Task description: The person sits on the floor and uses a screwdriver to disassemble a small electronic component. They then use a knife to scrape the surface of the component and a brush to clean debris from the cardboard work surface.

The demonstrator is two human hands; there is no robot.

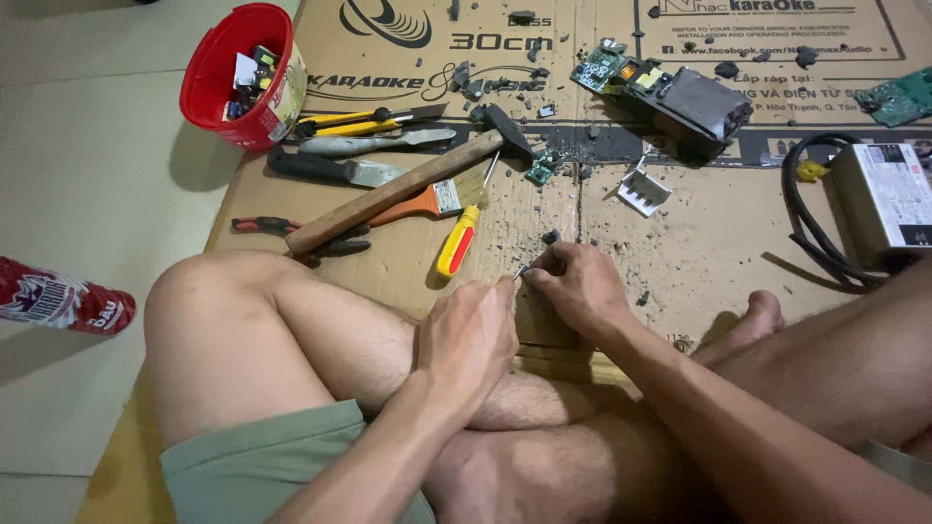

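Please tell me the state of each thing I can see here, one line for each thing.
left hand: closed, pinching a small metal piece
right hand: closed, pinching the same piece
red bucket: upright, open, holding small parts
hammer: lying flat across other tools
yellow screwdriver: lying flat, untouched
circuit board: bare, out of any case
black box: lying opened, debris around it
can: lying on its side

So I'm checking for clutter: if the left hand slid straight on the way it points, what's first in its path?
Probably the right hand: the left hand points at it, both pinching one small metal piece. Depth looks close, not certain.
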